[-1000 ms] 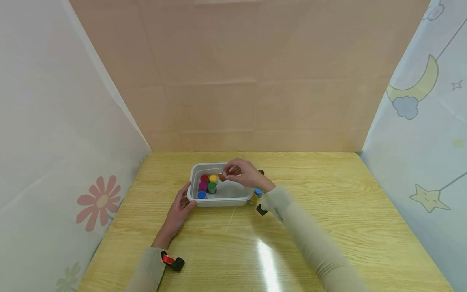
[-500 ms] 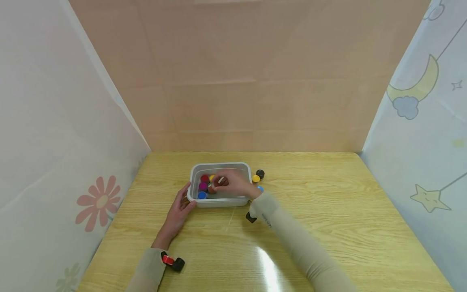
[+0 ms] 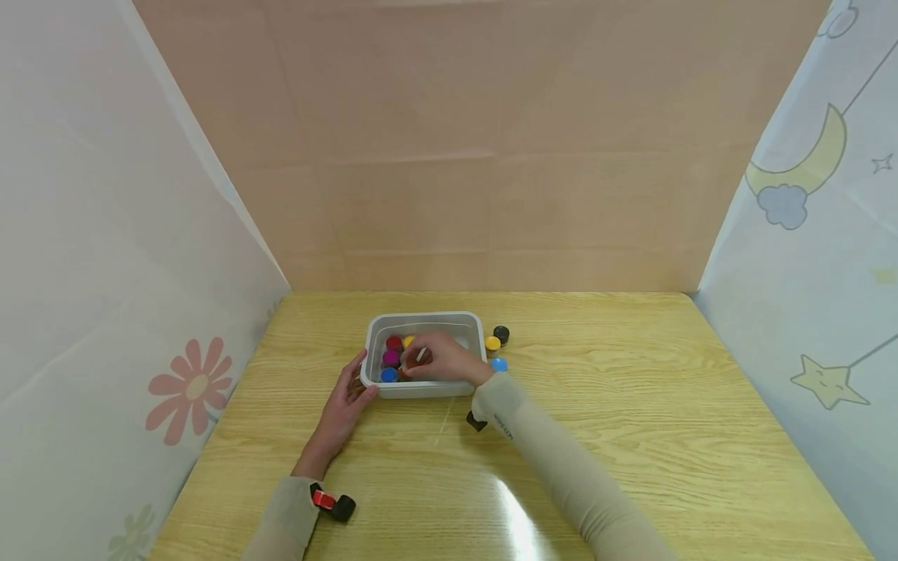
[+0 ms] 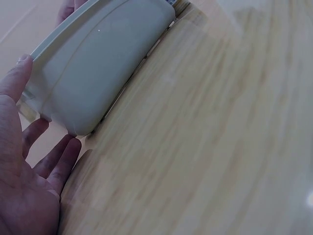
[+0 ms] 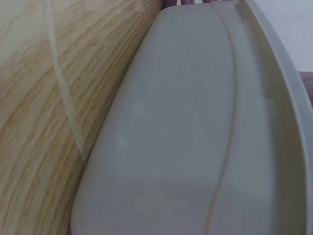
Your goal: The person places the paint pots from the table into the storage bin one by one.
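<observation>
A pale grey plastic box (image 3: 421, 392) sits on the table, its near wall also filling much of both wrist views. My left hand (image 3: 344, 401) holds the box's left end, thumb at the rim (image 4: 36, 53) and fingers against the end wall. Inside the box my right hand (image 3: 445, 360) pinches a small brown paint jar (image 3: 404, 375), low near the front wall and partly covered by the fingers. Beside it stand a blue-lidded jar (image 3: 389, 375), a purple one (image 3: 390, 358), a red one (image 3: 394, 343) and a partly hidden yellow one (image 3: 409, 341).
Right of the box stand a black-lidded jar (image 3: 501, 334), a yellow-lidded jar (image 3: 493, 343) and a light blue one (image 3: 499, 365). The wooden table (image 3: 631, 405) meets a tan backdrop behind and patterned sheets at both sides.
My right hand has moved left and toward me, lowering the brown jar into the box by the blue one. The green jar has become hidden behind that hand. My left hand stays put.
</observation>
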Motion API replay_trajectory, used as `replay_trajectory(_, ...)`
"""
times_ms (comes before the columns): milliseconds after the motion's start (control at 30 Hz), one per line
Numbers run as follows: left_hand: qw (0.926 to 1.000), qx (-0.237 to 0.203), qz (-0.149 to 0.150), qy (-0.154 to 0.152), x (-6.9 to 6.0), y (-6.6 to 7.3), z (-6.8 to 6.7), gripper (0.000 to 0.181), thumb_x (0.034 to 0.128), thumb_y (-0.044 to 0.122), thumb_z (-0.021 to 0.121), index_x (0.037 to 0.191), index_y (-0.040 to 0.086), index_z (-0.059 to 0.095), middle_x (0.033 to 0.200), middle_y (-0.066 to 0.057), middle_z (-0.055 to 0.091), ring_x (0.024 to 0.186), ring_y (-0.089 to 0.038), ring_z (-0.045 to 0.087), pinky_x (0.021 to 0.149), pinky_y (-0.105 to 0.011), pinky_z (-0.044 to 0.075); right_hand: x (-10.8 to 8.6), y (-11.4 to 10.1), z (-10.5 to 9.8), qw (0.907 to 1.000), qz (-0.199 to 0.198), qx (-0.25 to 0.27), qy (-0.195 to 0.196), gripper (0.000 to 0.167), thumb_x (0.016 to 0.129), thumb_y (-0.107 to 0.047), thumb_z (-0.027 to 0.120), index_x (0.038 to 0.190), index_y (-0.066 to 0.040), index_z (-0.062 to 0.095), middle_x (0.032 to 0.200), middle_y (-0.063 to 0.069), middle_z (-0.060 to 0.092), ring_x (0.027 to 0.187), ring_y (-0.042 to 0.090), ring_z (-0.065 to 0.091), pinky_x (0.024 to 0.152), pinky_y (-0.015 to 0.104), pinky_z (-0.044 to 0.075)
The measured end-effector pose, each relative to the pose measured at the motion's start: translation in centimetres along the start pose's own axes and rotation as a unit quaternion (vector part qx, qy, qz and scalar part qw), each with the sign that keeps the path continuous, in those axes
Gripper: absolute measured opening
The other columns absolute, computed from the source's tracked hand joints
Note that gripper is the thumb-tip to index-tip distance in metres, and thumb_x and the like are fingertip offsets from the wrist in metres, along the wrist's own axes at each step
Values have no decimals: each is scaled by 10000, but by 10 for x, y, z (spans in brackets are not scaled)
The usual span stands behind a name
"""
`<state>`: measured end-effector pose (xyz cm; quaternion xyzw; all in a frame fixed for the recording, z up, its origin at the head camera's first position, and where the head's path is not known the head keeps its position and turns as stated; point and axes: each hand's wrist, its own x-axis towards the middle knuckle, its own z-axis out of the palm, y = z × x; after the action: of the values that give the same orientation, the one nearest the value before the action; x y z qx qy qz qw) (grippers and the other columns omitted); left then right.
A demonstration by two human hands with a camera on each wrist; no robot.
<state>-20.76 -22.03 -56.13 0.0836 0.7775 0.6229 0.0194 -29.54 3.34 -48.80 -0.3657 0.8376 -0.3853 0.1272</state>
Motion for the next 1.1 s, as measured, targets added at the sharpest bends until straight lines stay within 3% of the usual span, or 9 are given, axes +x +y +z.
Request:
replay_trajectory(333, 10000, -55, -21, -15, 0, 1, 0, 671, 1068, 278, 598, 1638, 375, 258, 1692, -96, 295, 1503, -346, 381, 1015, -77, 392, 4, 1, 3, 9989, 366, -246, -176, 125, 945, -200, 783, 1060, -151, 777, 1015, -12, 719, 966, 159, 679, 853, 248, 576)
replay_trajectory(733, 10000, -84, -12, 11, 1, 2, 0, 676, 1065, 254, 606, 1636, 372, 263, 1682, -96, 317, 1498, -335, 388, 1022, -78, 395, 6, 1, 2, 9977, 431, -442, -293, 135, 929, -187, 799, 1050, -128, 788, 1032, 9, 699, 985, 201, 661, 834, 252, 564)
replay_trajectory(967, 10000, 2, -16, 37, 1, 2, 0, 672, 1063, 275, 608, 1630, 393, 266, 1691, -56, 302, 1499, -313, 396, 1090, -173, 398, 6, 0, 3, 9967, 419, -622, -325, 147, 922, -162, 804, 1061, -116, 796, 1034, 28, 693, 967, 211, 665, 827, 258, 562)
replay_trajectory(1100, 10000, -23, -3, 64, 1, 2, 1, 674, 1061, 261, 612, 1633, 370, 273, 1687, -69, 310, 1488, -329, 408, 1058, -137, 405, 7, 1, 4, 9961, 454, -670, -357, 159, 916, -154, 809, 1071, -120, 800, 1037, 21, 686, 956, 181, 661, 826, 249, 558)
